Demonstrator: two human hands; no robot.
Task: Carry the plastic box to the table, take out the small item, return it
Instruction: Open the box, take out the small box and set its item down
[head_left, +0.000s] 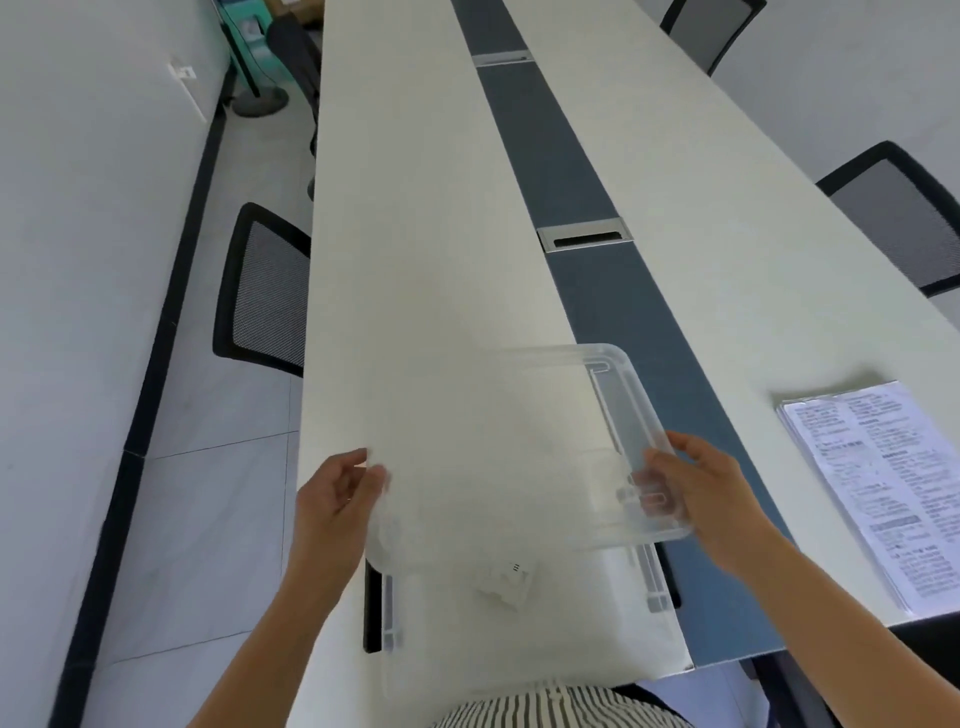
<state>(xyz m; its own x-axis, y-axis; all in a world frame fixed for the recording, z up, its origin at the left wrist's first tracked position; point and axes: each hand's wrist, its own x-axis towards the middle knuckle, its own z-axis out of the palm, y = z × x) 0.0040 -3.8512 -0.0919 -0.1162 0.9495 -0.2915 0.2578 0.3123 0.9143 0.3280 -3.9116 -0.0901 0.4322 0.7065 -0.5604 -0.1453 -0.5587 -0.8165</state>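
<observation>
Both hands hold the clear lid (524, 447) above the plastic box (524, 618) on the worktop (415, 234): left grip (337, 499) pinching its left edge, right grip (696, 493) clamped on its right edge. A small white item (506, 582) lies in the box, blurred. Printed papers (878, 483) lie well right.

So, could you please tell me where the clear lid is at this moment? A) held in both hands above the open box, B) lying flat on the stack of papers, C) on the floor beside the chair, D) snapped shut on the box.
A: the left hand and right hand each hold one end of the clear lid, lifted over the open plastic box, where the small item lies.
</observation>
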